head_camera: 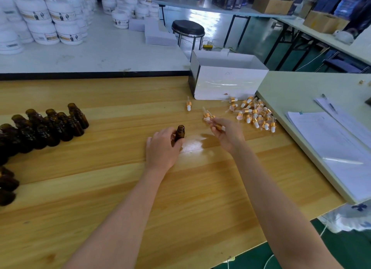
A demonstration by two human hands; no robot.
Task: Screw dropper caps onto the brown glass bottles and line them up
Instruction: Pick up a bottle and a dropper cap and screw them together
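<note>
Two bare forearms reach out over the wooden table [196, 198]. The left hand [163, 148] has its fingers curled round a single brown bottle [180, 133], which stands upright and uncapped on the wood. Just beside it, the right hand [228, 134] pinches a dropper cap [207, 117] at its fingertips, glass tube pointing away. It is blurred, and there may be a second cap in the same grip. The rest of the open bottles [50, 126] crowd together well off to the left, and the pile of caps [256, 114] lies to the right, in front of a white box [226, 82].

I'd say the risk is in the meeting: the thin tube could catch the bottle's rim if it comes in at a slant, and a cap started crooked would jam on the thread. An extra cap in that hand could slip loose and roll. No bottle I can see wears a cap yet.
</note>
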